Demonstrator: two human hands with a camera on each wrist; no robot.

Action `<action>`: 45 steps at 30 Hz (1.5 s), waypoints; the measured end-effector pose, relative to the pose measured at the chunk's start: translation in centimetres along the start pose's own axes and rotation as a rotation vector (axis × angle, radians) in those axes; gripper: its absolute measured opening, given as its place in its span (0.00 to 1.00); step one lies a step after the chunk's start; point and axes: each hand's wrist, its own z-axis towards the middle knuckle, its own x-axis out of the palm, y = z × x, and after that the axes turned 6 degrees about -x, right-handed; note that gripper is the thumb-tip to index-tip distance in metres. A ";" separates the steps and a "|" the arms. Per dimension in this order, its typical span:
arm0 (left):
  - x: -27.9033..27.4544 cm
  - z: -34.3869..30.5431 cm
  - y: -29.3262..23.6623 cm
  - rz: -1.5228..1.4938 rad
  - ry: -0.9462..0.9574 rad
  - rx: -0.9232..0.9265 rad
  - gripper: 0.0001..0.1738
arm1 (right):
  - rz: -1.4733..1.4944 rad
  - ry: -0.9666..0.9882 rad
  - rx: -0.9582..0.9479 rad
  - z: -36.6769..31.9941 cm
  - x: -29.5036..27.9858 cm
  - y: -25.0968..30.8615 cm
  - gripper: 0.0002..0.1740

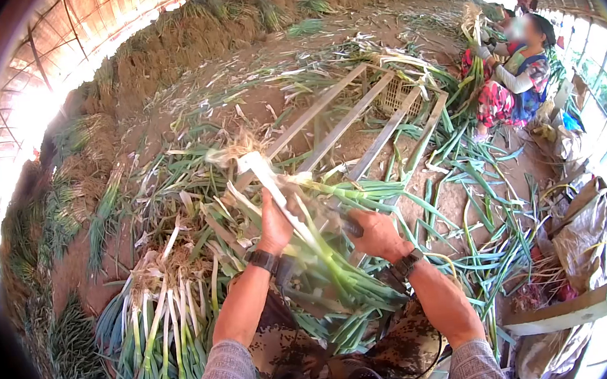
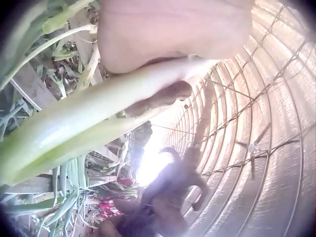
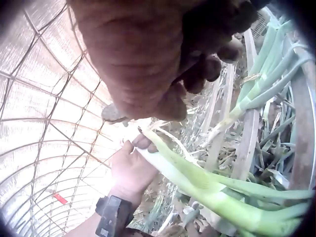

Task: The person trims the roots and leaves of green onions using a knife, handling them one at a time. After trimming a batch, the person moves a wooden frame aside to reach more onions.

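Observation:
My left hand (image 1: pixel 275 224) grips a large green onion (image 1: pixel 309 234) round its white stem. The onion's roots point up and away, and its green leaves hang down toward my lap. To the right, my right hand (image 1: pixel 378 235) has its fingers curled round a dark-handled tool (image 1: pixel 352 227), blurred, so I cannot tell its kind. In the right wrist view a grey rounded end (image 3: pixel 113 112) sticks out past that hand. Beyond the hands, another green onion (image 1: pixel 351 192) lies across the wooden slats (image 1: pixel 328 144).
A pile of green onions (image 1: pixel 165 339) lies at my left leg. Loose leaves (image 1: pixel 489 209) litter the ground on the right. Ahead are a plastic crate (image 1: pixel 395 98) and a seated person (image 1: pixel 517 77) handling onions. A wooden board (image 1: pixel 560 311) and sacks (image 1: pixel 585 226) line the right side.

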 end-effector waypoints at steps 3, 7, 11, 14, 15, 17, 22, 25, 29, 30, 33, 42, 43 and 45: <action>2.0 -0.9 -0.9 0.028 -0.100 -0.022 0.35 | -0.019 0.102 0.132 0.2 0.0 -0.2 0.21; 1.7 -1.0 -0.8 0.107 -0.108 -0.044 0.35 | -0.012 -0.008 0.056 0.3 -0.2 0.4 0.21; 2.2 -0.6 -0.9 0.029 -0.120 -0.035 0.37 | -0.040 0.082 0.039 0.3 0.1 0.0 0.22; 1.1 -0.4 -0.7 -0.001 0.093 -0.034 0.35 | -0.015 -0.040 -0.014 0.3 -0.2 0.6 0.22; 1.7 -0.7 -0.8 -0.006 0.088 -0.027 0.35 | -0.015 -0.031 -0.020 0.4 -0.4 1.0 0.22; 2.9 -1.0 -0.9 0.025 -0.040 -0.134 0.33 | 0.044 -0.027 0.017 0.6 -0.6 2.0 0.21; 1.8 -0.5 -0.5 0.050 0.004 -0.140 0.30 | 0.019 0.056 0.088 0.6 -0.4 1.2 0.20; 0.9 -0.5 0.0 0.043 0.030 -0.117 0.29 | 0.029 -0.008 0.067 0.5 0.1 0.7 0.20; 0.9 -0.4 -0.3 0.079 0.074 -0.107 0.28 | -0.017 0.074 0.050 0.5 -0.3 0.5 0.19; 1.1 -0.4 -0.5 0.093 0.134 -0.114 0.29 | -0.017 0.072 0.050 0.5 -0.4 0.6 0.19; 1.6 -0.8 -0.5 0.031 0.183 -0.198 0.29 | 0.015 0.017 0.080 0.5 -0.9 0.8 0.19; 1.2 0.1 -2.5 -0.025 -0.440 0.087 0.32 | 0.032 0.107 0.018 -1.4 -1.4 -1.0 0.20; 1.5 0.4 -3.9 -0.035 -0.607 0.162 0.33 | 0.043 0.147 -0.014 -2.0 -1.4 -1.6 0.20; 0.7 0.6 -8.2 0.018 -0.547 0.321 0.33 | 0.069 0.196 -0.040 -3.4 -1.5 -2.0 0.21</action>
